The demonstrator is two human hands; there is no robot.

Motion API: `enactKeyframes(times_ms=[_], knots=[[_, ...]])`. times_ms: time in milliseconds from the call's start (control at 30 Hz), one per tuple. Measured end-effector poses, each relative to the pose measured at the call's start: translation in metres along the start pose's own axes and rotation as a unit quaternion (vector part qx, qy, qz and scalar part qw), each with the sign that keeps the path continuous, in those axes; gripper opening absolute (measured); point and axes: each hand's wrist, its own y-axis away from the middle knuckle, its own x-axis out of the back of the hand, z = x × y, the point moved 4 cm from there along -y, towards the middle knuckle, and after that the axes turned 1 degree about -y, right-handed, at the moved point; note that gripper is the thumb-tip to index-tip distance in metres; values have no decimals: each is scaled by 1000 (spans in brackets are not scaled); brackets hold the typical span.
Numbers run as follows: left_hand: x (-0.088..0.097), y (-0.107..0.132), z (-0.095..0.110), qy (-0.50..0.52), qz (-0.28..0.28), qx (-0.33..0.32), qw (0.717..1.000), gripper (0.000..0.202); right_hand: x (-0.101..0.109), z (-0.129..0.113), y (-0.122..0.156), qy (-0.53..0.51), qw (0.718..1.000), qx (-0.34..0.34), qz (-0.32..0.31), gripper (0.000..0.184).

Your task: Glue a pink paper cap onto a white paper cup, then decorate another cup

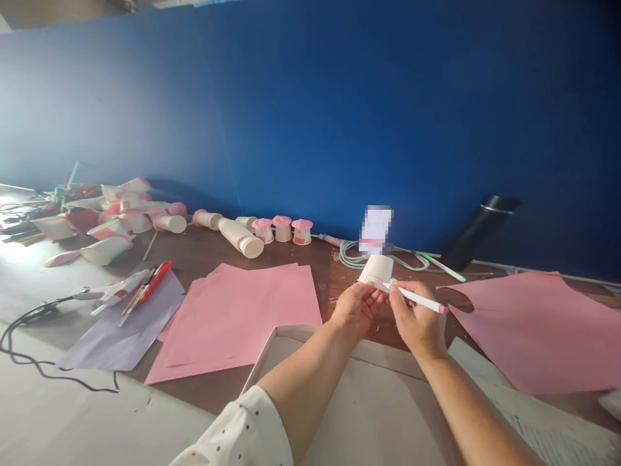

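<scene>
Cradling a white paper cup [378,266] in the left hand [356,312], with fingers curled about its lower edge, probably to steady the curved side. Pinching a white pen [421,299] in the right hand [421,325], close to the tip, likely for fine control; bringing that tip to the cup's side near faint red lines, though too small to tell whether quite touching. Working just beyond the far edge of a pale tray [277,336], before a blurred bright panel [376,230], perhaps propped for easy viewing. Moving outward, noting three pink-topped cups [283,231] lined up by the blue wall [315,116], seemingly out of the way; pink sheets [247,310] stacked flat; then, farther left, a purple sheet [129,333] bearing a glue gun [119,289] and a red cutter [151,285].
</scene>
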Motion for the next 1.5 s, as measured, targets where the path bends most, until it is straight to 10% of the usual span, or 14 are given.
enactKeyframes(times_ms=[1500], knots=[[1, -2, 1, 8, 5, -3, 1000, 16, -1, -6, 3, 15, 1000, -9, -23, 22]])
